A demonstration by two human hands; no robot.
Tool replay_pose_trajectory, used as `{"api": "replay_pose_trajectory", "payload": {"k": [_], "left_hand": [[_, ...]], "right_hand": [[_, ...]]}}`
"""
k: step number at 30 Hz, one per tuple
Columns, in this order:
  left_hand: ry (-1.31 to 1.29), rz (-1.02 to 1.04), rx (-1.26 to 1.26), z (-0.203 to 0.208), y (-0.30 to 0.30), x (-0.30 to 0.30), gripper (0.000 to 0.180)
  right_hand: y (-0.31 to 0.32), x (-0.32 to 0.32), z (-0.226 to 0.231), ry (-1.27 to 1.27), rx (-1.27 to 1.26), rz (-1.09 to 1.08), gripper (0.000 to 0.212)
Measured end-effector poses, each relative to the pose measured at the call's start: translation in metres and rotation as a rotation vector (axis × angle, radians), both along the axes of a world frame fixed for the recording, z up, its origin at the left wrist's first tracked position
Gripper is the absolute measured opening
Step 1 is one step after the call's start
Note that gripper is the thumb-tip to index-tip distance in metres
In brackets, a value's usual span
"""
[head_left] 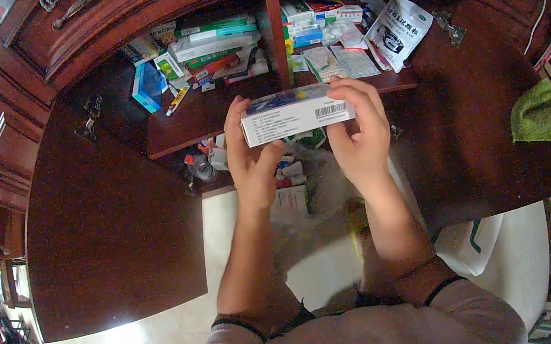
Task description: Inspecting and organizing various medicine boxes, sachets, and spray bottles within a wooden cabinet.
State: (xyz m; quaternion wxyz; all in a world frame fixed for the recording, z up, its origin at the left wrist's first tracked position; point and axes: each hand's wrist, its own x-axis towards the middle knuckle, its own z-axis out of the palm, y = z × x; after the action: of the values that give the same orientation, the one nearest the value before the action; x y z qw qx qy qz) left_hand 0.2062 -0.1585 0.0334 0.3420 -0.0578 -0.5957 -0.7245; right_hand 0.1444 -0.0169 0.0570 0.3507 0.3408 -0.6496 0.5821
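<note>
A small white carton [296, 122] with printed lines and a barcode on its near side is held up between my hands. Its upper face looks dark blue and is seen at a steep slant. My left hand [254, 164] grips the carton's left end, thumb below and fingers over the top edge. At the right end, my right hand [363, 136] closes round it in the same way. Behind the carton is the open cabinet's upper shelf [175, 131], stacked with medicine boxes [216, 44] on the left and more boxes and leaflets [326, 59] on the right.
Two dark wooden cabinet doors, the left door [111, 227] and the right door [479, 140], stand open on both sides. A white pouch [400, 30] leans on the right shelf. A green cloth [540, 114] hangs over the right door. A clear plastic bag [318, 190] lies below my hands.
</note>
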Motion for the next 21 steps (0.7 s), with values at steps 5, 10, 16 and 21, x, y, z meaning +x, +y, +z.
{"api": "replay_pose_trajectory", "payload": {"k": [5,10,16,21], "left_hand": [[0.002,-0.118,0.053,0.009,0.009,0.004,0.077],[0.070,-0.093,0.245,-0.004,0.009,-0.002,0.088],[0.142,-0.090,0.299,-0.017,0.004,-0.006,0.042],[0.148,-0.098,0.253,-0.014,-0.001,-0.004,0.047]], "right_hand": [[0.002,0.004,0.002,0.006,0.029,-0.040,0.032],[-0.012,0.019,-0.003,0.109,0.038,-0.066,0.029],[-0.026,0.020,-0.022,0.290,0.007,-0.043,0.036],[-0.030,0.018,-0.022,0.299,-0.006,-0.029,0.036]]}}
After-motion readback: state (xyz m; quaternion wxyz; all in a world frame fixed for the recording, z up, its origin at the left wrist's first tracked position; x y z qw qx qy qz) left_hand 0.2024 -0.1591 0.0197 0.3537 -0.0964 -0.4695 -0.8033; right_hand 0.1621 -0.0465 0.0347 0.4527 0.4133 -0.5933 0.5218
